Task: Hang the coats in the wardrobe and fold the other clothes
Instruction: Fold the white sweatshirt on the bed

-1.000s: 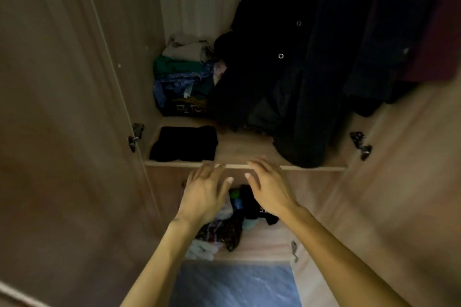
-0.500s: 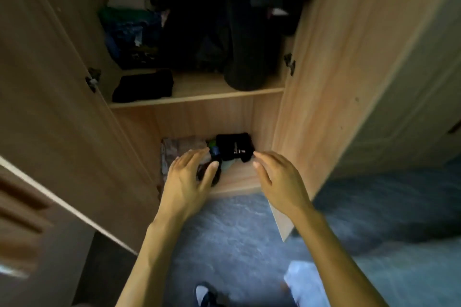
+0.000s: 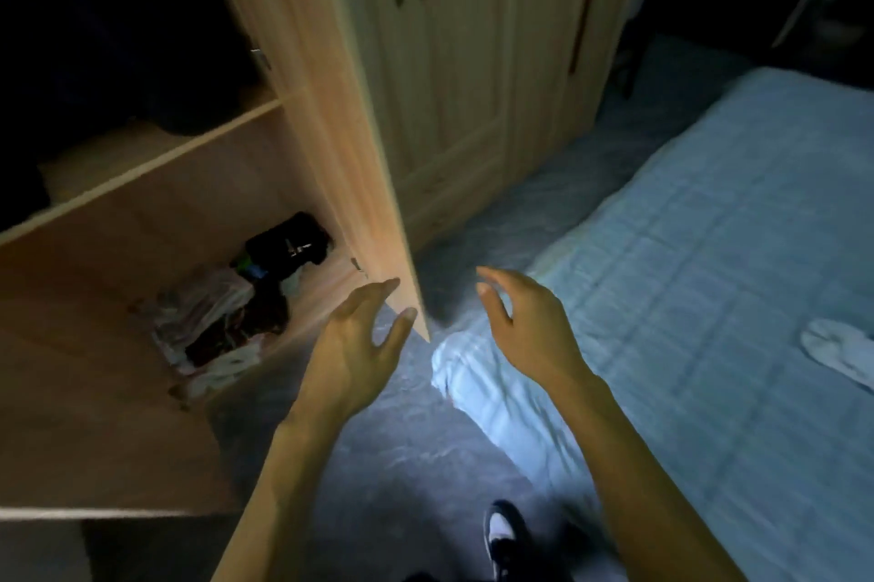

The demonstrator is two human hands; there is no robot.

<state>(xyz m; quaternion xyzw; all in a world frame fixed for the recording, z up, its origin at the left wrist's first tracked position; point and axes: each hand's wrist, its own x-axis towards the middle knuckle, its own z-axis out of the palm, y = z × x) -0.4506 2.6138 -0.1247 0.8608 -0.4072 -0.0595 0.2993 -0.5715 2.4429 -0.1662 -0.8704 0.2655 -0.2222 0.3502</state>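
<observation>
At far left, dark coats (image 3: 118, 37) hang in the wardrobe (image 3: 142, 241). Under them lies a loose pile of clothes (image 3: 208, 330), probably soft and light, best gathered from below. Left hand (image 3: 352, 359) and right hand (image 3: 525, 335) hover spread and empty. A white garment (image 3: 842, 354) lies on the bed (image 3: 709, 226).

Your head-worn camera looks forward and steeply down, wide-angle and close in: the open wardrobe (image 3: 118, 259) at left, bed (image 3: 709, 297) at right, floor (image 3: 402, 463) and your shoe (image 3: 503, 534) nearest.

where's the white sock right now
Head view: the white sock lies far right on the light blue bed, beyond the right hand.
</observation>
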